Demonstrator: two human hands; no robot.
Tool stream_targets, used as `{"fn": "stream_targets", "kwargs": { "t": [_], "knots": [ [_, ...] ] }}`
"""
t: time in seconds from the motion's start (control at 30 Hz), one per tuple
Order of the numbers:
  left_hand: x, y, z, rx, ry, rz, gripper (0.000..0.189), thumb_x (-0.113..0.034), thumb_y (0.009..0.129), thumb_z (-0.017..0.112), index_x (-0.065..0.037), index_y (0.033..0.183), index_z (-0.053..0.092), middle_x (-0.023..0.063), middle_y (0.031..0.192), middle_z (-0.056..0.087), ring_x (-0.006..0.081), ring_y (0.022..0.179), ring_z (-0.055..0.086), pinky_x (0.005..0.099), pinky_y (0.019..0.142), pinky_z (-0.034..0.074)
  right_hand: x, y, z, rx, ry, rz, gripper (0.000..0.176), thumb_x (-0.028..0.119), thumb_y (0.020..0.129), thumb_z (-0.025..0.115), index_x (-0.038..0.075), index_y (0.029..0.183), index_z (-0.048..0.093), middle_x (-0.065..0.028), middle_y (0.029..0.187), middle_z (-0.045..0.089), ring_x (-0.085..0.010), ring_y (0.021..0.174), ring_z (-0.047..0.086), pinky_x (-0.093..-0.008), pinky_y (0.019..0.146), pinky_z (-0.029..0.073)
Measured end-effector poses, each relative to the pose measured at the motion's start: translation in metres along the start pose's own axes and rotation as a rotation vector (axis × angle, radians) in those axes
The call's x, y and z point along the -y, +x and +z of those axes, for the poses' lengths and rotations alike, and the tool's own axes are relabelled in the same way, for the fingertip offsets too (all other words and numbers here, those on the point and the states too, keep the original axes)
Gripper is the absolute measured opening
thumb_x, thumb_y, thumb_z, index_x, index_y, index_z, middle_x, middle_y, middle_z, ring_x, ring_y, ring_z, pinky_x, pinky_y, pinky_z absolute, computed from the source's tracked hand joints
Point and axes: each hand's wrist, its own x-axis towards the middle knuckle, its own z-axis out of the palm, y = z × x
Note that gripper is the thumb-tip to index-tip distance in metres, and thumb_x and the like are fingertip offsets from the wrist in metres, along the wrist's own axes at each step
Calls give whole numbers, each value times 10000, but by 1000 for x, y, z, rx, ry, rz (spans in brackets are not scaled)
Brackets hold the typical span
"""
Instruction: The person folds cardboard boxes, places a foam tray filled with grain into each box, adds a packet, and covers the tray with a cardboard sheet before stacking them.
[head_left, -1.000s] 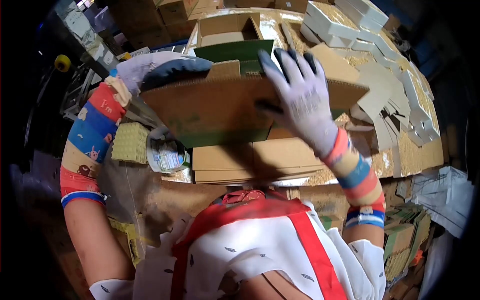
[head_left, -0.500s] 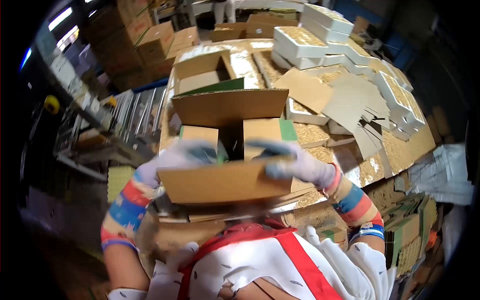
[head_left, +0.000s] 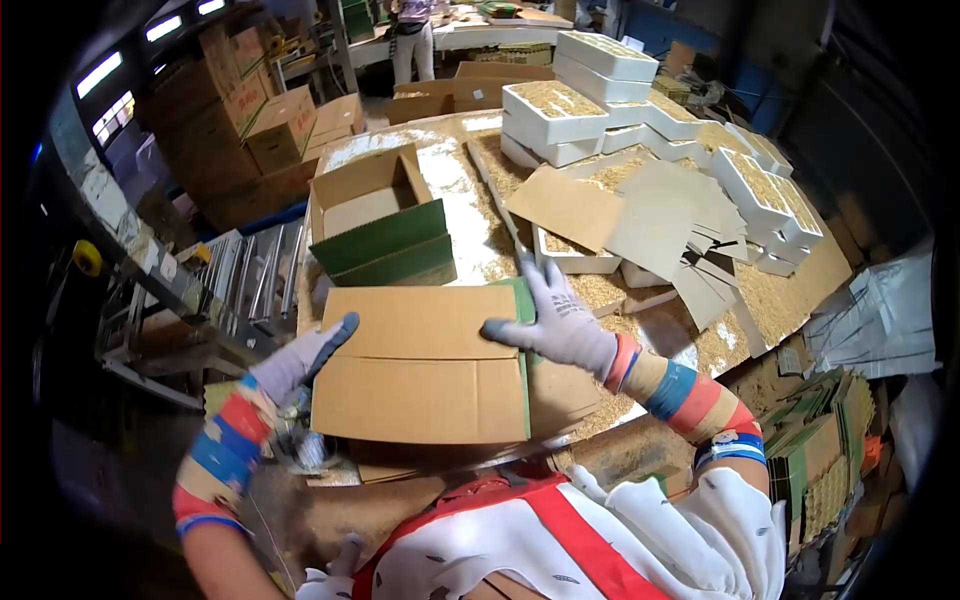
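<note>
A cardboard box point(head_left: 420, 395) with green side edges lies in front of me, its two top flaps folded down and meeting at a seam. My left hand point(head_left: 300, 358), in a grey glove with dark fingertips, rests at the box's left edge, its thumb on the top. At the right, my right hand point(head_left: 560, 325) is spread over the top right corner, thumb on the flap and fingers pointing away. Behind the box stands an open box point(head_left: 380, 240) with a green flap.
Stacked white foam trays point(head_left: 560, 115) stand at the back of the table. Grey and brown cardboard sheets point(head_left: 650, 225) lie right of centre. Metal rollers point(head_left: 245, 275) are on the left, large cartons point(head_left: 280, 130) behind them. A person point(head_left: 412, 45) stands at the far side.
The raised flaps of the box are now folded down flat. My hands have moved apart to its sides, and the view has shifted, showing more of the background.
</note>
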Motion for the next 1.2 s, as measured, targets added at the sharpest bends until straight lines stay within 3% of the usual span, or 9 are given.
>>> {"fn": "stream_targets", "kwargs": {
  "t": [0.07, 0.17, 0.37, 0.5, 0.6, 0.67, 0.8, 0.97, 1.2],
  "knots": [
    [-18, -23, -12, -48, 338, -7, 400, -386, 913, 572, -63, 1140, 638, 136, 1040, 672, 217, 846, 670, 325, 780, 524, 6, 6, -13, 716, 635, 286, 725, 599, 907, 464, 105, 1423, 345, -113, 1321, 502, -252, 1151, 489, -435, 1008, 383],
    [4, -41, -1, -369, 517, 530, 445, -461, 867, 590, -74, 1073, 668, 139, 978, 694, 272, 859, 676, 359, 758, 526, 6, 17, -59, 558, 1464, 341, 809, 710, 901, 279, 128, 1462, 293, -94, 1460, 365, -206, 1286, 406, -429, 1020, 370],
    [60, -36, 53, -544, 1051, 577, 583, -302, 761, 672, -76, 1278, 524, 129, 945, 668, 330, 784, 636, 425, 615, 485, -77, -25, -11, 499, 497, -153, 873, 237, 789, 744, -53, 1431, 228, -248, 1440, 347, -352, 1333, 362, -375, 1103, 301],
    [4, 7, 47, -445, 32, 316, 561, -159, 833, 572, -48, 1366, 437, 106, 1322, 486, 238, 1205, 462, 360, 990, 374, -94, 99, -56, 1279, 611, -236, 563, 226, 830, 702, 87, 1332, 488, -166, 1159, 610, -252, 1018, 614, -314, 878, 482],
    [-19, 37, 37, -407, 151, 388, 555, -86, 767, 530, -20, 1317, 499, 124, 1358, 469, 234, 1302, 386, 319, 1090, 276, -149, 253, 3, 45, -271, -468, 517, 378, 740, 733, 60, 1119, 585, -169, 1064, 569, -311, 929, 584, -388, 785, 471],
    [-12, 47, 33, -440, 56, 321, 525, -94, 746, 515, -11, 1263, 552, 128, 1334, 505, 244, 1309, 380, 326, 1097, 261, -163, 354, 51, 144, -989, -101, 561, 461, 812, 616, 75, 1205, 511, -138, 1123, 557, -283, 1006, 544, -500, 790, 447],
    [-8, 29, 34, -504, -66, 265, 461, -169, 817, 610, -11, 1248, 564, 99, 1308, 545, 219, 1294, 395, 305, 1084, 279, -248, 441, 158, 107, -981, 374, 332, 327, 883, 492, 79, 1076, 598, -125, 1090, 543, -302, 1007, 521, -505, 712, 437],
    [12, 35, 31, -466, -381, 389, 751, -210, 783, 639, 12, 1424, 316, 103, 1462, 363, 188, 1359, 314, 302, 1109, 238, -288, 411, 133, -134, -976, 10, 273, 177, 787, 615, 93, 1043, 565, -109, 1045, 533, -266, 967, 543, -399, 715, 484],
    [-11, 10, 49, -456, -357, 495, 647, 19, 827, 446, -17, 1453, 285, 95, 1380, 450, 166, 1247, 441, 287, 1037, 353, -105, 258, -55, -85, -556, -391, 681, 232, 510, 794, 71, 1095, 484, -137, 1044, 507, -328, 976, 525, -396, 806, 485]
  ]
}}
